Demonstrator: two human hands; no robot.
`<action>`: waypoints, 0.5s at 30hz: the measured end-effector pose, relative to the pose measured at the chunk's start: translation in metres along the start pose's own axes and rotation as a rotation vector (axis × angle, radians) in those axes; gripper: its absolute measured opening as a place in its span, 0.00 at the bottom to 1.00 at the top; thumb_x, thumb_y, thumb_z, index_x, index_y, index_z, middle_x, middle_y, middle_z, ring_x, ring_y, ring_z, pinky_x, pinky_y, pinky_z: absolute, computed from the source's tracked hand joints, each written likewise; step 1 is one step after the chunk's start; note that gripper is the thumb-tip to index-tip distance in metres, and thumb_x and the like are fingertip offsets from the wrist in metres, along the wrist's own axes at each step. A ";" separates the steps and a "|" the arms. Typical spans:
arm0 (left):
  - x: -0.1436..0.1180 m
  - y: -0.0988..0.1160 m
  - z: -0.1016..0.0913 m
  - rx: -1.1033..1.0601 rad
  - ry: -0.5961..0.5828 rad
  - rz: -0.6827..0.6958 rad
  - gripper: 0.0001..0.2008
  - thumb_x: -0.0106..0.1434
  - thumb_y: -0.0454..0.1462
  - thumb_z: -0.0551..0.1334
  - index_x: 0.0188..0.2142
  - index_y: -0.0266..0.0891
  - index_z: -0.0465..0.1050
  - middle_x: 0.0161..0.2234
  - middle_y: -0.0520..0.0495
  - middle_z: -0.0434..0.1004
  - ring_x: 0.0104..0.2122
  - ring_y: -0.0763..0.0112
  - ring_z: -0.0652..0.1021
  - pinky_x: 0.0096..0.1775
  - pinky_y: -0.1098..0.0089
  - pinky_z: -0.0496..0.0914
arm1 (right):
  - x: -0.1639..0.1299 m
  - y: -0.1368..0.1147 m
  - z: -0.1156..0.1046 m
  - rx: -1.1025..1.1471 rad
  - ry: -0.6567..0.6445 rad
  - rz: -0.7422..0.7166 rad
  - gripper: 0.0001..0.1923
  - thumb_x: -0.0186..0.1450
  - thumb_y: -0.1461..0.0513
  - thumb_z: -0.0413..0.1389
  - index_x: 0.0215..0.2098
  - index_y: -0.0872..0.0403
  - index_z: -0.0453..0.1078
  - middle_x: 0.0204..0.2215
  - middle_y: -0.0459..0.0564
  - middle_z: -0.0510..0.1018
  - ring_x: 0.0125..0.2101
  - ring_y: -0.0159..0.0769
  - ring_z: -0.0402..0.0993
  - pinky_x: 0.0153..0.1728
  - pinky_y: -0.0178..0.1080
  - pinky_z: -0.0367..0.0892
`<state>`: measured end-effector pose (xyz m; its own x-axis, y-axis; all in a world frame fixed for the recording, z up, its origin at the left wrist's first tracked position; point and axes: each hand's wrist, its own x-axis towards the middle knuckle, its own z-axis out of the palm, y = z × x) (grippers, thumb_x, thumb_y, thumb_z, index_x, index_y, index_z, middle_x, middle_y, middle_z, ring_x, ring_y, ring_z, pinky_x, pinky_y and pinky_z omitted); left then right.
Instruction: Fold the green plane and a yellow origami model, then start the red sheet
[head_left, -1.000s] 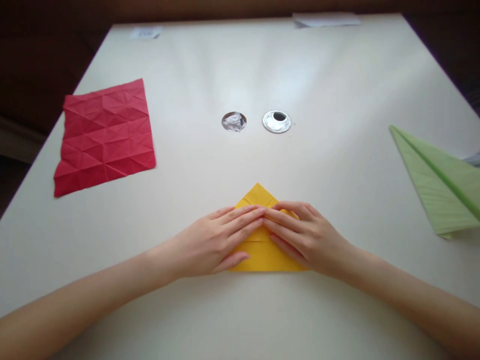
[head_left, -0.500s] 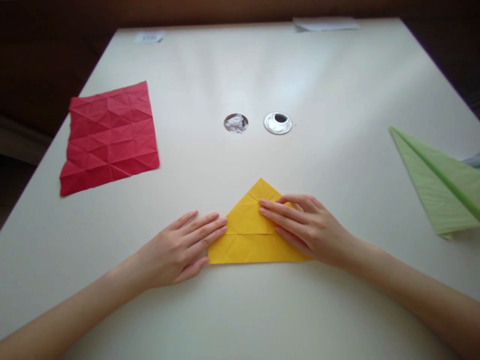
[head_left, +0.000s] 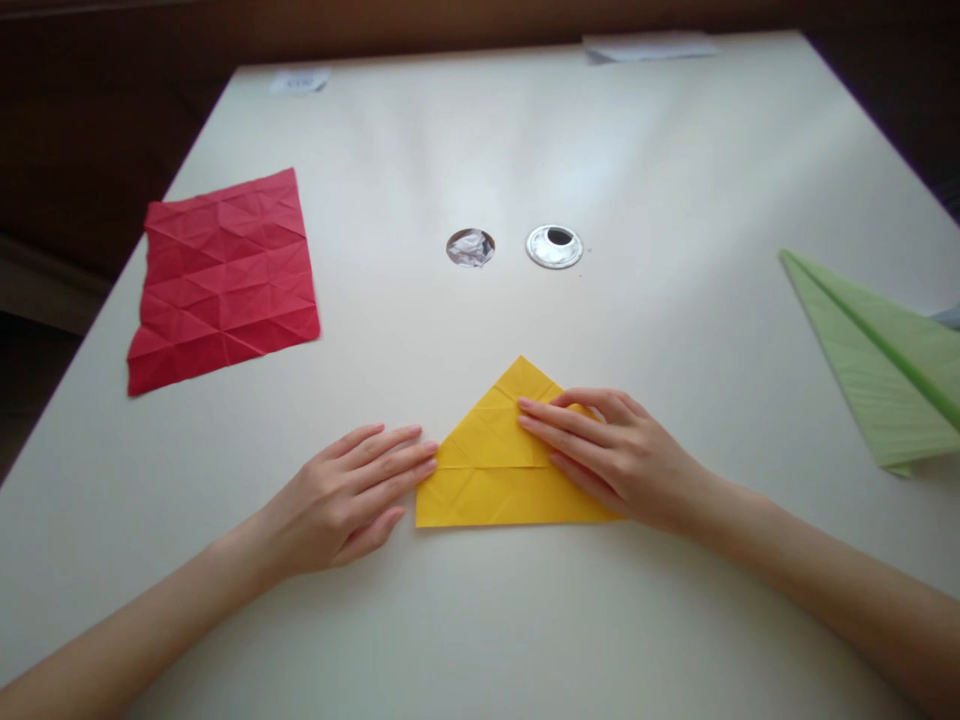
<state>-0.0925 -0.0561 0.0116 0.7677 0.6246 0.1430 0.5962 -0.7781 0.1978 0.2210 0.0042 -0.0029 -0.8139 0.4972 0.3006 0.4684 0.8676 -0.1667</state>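
Note:
A folded yellow sheet of paper lies on the white table, its peak pointing away from me and its straight edge toward me. Crease lines and a horizontal flap edge cross its face. My right hand rests over its right side, fingers stretched out across the paper, hiding that corner. At the left slanted edge is my left hand, palm down with the fingers extended and holding nothing. Its fingertips just reach the paper's edge.
Creased red paper lies at the left edge of the white table. Folded light-green paper is at the right. Beyond the yellow paper are a hole with crumpled material and a metal ring. White papers lie at the far edge.
My left hand has slid a little to the left, off the yellow paper's left corner, which now shows. The right hand and the paper stay in place.

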 end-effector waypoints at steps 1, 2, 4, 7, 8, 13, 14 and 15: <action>0.004 -0.002 -0.001 -0.027 0.028 0.006 0.19 0.61 0.32 0.53 0.53 0.38 0.66 0.52 0.44 0.71 0.57 0.66 0.66 0.57 0.63 0.61 | 0.000 0.000 0.000 0.002 0.004 -0.003 0.20 0.65 0.65 0.51 0.55 0.54 0.63 0.50 0.50 0.74 0.47 0.38 0.66 0.45 0.42 0.64; 0.010 -0.003 -0.003 -0.057 0.058 0.012 0.19 0.61 0.32 0.53 0.52 0.38 0.67 0.52 0.44 0.72 0.56 0.66 0.67 0.55 0.64 0.63 | 0.000 0.000 0.001 0.004 0.008 -0.005 0.20 0.64 0.65 0.51 0.56 0.54 0.63 0.50 0.51 0.74 0.47 0.38 0.67 0.45 0.42 0.64; 0.026 -0.007 -0.005 -0.094 0.053 0.025 0.18 0.62 0.33 0.53 0.52 0.38 0.66 0.52 0.43 0.71 0.55 0.66 0.68 0.53 0.64 0.65 | 0.000 0.001 0.001 0.004 0.015 -0.012 0.20 0.64 0.65 0.51 0.55 0.54 0.63 0.50 0.51 0.74 0.47 0.39 0.66 0.45 0.43 0.65; 0.056 -0.010 -0.005 -0.116 -0.008 0.101 0.19 0.64 0.34 0.51 0.54 0.35 0.64 0.56 0.43 0.66 0.58 0.66 0.65 0.56 0.63 0.63 | 0.000 0.000 0.001 -0.002 0.017 -0.018 0.20 0.65 0.65 0.51 0.55 0.54 0.63 0.50 0.50 0.74 0.47 0.39 0.66 0.45 0.43 0.64; 0.064 -0.011 -0.003 -0.104 -0.040 0.147 0.19 0.65 0.35 0.51 0.55 0.34 0.63 0.57 0.43 0.65 0.58 0.66 0.64 0.57 0.64 0.61 | 0.000 0.000 0.001 -0.003 0.015 -0.017 0.20 0.65 0.65 0.50 0.55 0.54 0.63 0.50 0.50 0.74 0.47 0.39 0.66 0.46 0.43 0.64; 0.072 -0.015 0.008 -0.070 -0.055 0.290 0.19 0.65 0.35 0.50 0.54 0.32 0.64 0.55 0.45 0.67 0.56 0.67 0.67 0.57 0.65 0.61 | -0.001 0.000 0.001 -0.002 0.005 -0.007 0.20 0.65 0.66 0.51 0.55 0.56 0.63 0.51 0.49 0.73 0.47 0.39 0.65 0.46 0.42 0.64; 0.068 -0.016 0.009 -0.059 -0.053 0.283 0.20 0.65 0.35 0.50 0.55 0.32 0.63 0.55 0.44 0.67 0.56 0.67 0.67 0.57 0.65 0.61 | 0.000 0.000 0.000 0.001 0.004 -0.007 0.20 0.65 0.66 0.51 0.55 0.56 0.63 0.51 0.49 0.73 0.48 0.39 0.65 0.46 0.42 0.64; 0.062 -0.017 0.010 -0.052 -0.042 0.282 0.20 0.64 0.34 0.50 0.55 0.31 0.62 0.55 0.44 0.67 0.56 0.67 0.67 0.57 0.65 0.61 | 0.000 0.000 0.000 0.003 0.002 -0.007 0.20 0.64 0.66 0.51 0.55 0.56 0.63 0.51 0.49 0.73 0.48 0.38 0.65 0.46 0.42 0.64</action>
<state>-0.0530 -0.0051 0.0077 0.9111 0.3802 0.1594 0.3461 -0.9155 0.2052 0.2211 0.0041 -0.0032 -0.8165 0.4911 0.3036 0.4615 0.8711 -0.1678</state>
